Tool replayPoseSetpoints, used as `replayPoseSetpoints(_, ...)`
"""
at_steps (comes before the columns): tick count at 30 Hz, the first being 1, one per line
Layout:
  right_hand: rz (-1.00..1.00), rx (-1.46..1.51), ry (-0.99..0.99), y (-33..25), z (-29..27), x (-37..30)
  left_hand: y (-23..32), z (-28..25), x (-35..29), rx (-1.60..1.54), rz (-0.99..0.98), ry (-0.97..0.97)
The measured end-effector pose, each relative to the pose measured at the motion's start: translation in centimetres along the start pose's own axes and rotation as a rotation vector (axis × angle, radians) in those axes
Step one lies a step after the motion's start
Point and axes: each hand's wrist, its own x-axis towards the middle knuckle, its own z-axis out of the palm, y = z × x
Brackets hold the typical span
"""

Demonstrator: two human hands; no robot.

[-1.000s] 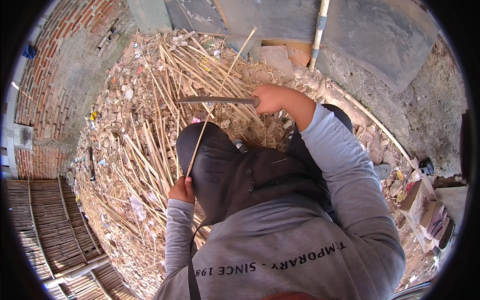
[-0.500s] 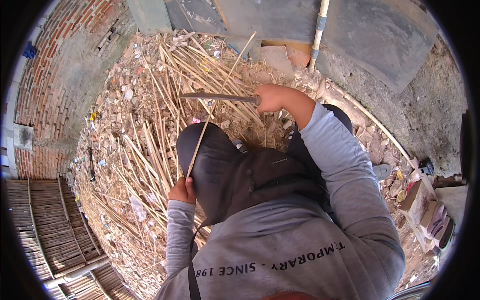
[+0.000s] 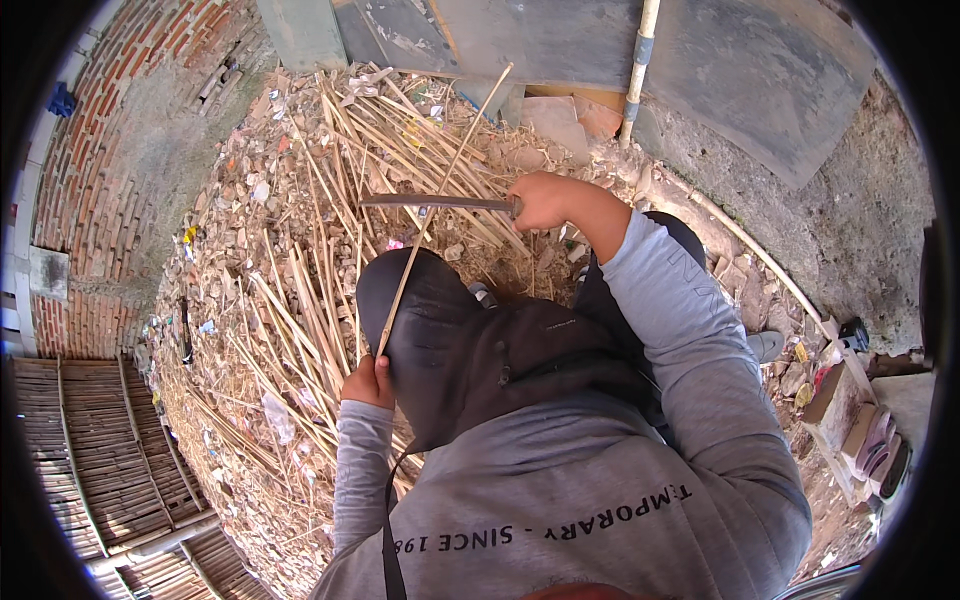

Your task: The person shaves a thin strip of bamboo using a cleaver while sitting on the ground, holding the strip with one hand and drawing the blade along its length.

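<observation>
Nearest the camera is the person's own grey sweatshirt [image 3: 600,500] with a dark hood [image 3: 450,340] hanging in front of the chest, and both sleeves run forward from it. The left hand [image 3: 368,383] sits low and close to the body, curled tight around the near end of a long thin bamboo stick [image 3: 440,200]. From that grip the stick runs up and away, leaning slightly to the right, so its long axis points from the left hand toward the far wall, and its free tip ends just short of the grey panels.

Farther out, the right hand [image 3: 540,200] is stretched forward on a straighter arm, fist wrapped around the handle of a long knife [image 3: 430,201]. The blade lies level, pointing left from the fist, almost square across the stick. Blade and stick cross near the stick's middle, well ahead of the left hand and just left of the right hand; whether the edge actually touches the stick there cannot be told. The right hand is thus the nearer one to the crossing point.

Below and beyond both lies a heap of cut bamboo sticks [image 3: 330,200] spread over rubble. A brick wall [image 3: 90,150] curves along the left, woven bamboo mats [image 3: 90,450] lie at lower left, and an upright pipe [image 3: 640,70] stands against grey panels [image 3: 560,40] at the far side.
</observation>
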Motion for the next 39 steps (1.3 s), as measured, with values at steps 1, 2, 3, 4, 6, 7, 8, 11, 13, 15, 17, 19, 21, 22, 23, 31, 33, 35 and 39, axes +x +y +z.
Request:
replayPoseSetpoints(1, -0.018, -0.019, -0.075, -0.6, -0.2, 0.0, -0.2, 0.1, 0.0, -0.002, 0.007, 0.006)
replayPoseSetpoints(2, -0.019, -0.015, -0.08, -0.8, -0.6, -0.2, -0.4, 0.2, -0.1, -0.004, 0.014, 0.013)
replayPoseSetpoints(3, -0.02, -0.011, -0.086, -0.8, -1.2, -0.3, -0.6, 0.3, -0.2, -0.006, 0.019, 0.019)
replayPoseSetpoints(4, -0.021, -0.005, -0.091, -0.7, -1.5, -0.4, -0.5, 0.1, -0.1, -0.024, 0.017, 0.012)
replayPoseSetpoints(6, 0.038, 0.053, -0.006, 0.6, -1.5, -0.1, -0.1, -0.1, 0.1, -0.06, 0.011, -0.003)
replayPoseSetpoints(7, 0.072, 0.079, 0.044, 1.6, -1.7, 0.1, -0.1, -0.1, 0.3, -0.049, 0.01, -0.004)
replayPoseSetpoints(8, 0.124, 0.085, 0.097, 2.2, -1.6, 0.5, -0.1, -0.1, 0.2, -0.038, 0.005, -0.004)
replayPoseSetpoints(11, 0.111, 0.107, 0.152, 2.5, -1.6, 0.2, -0.1, -0.2, 0.0, -0.022, -0.004, -0.013)
replayPoseSetpoints(13, 0.205, 0.229, 0.04, 1.3, -2.1, -0.3, 0.1, -0.4, 0.0, -0.024, -0.008, -0.023)
replayPoseSetpoints(15, 0.184, 0.211, 0.011, 0.6, -1.6, -0.7, 0.4, -0.5, 0.1, -0.033, -0.013, -0.032)
replayPoseSetpoints(17, 0.041, 0.049, 0.078, 0.6, -0.7, -0.7, 0.4, -0.6, 0.2, -0.028, -0.016, -0.038)
replayPoseSetpoints(19, 0.0, 0.032, 0.081, 0.4, -0.2, -0.3, 0.2, -0.5, 0.2, -0.022, -0.022, -0.046)
replayPoseSetpoints(21, -0.008, 0.026, 0.048, 0.3, -0.4, -0.1, 0.0, -0.3, 0.1, -0.044, -0.005, -0.02)
replayPoseSetpoints(22, 0.006, 0.028, 0.013, 0.1, -1.4, -0.4, 0.0, -0.2, 0.1, -0.055, 0.003, -0.01)
replayPoseSetpoints(23, 0.021, 0.03, -0.022, 0.0, -2.0, -0.5, 0.0, -0.2, 0.0, -0.056, 0.001, -0.013)
replayPoseSetpoints(31, 0.144, 0.148, 0.058, 1.6, -1.6, 0.0, -0.3, 0.2, 0.0, -0.046, 0.004, 0.016)
replayPoseSetpoints(33, 0.149, 0.172, 0.041, 1.5, -1.4, 0.0, -0.3, 0.2, 0.1, -0.043, 0.001, 0.01)
replayPoseSetpoints(35, 0.125, 0.162, 0.034, 1.4, -1.2, 0.2, -0.2, 0.2, 0.1, -0.042, 0.003, 0.007)
replayPoseSetpoints(39, 0.077, 0.07, 0.031, 0.4, -1.5, -0.6, -0.5, 0.2, 0.0, -0.061, 0.005, 0.013)
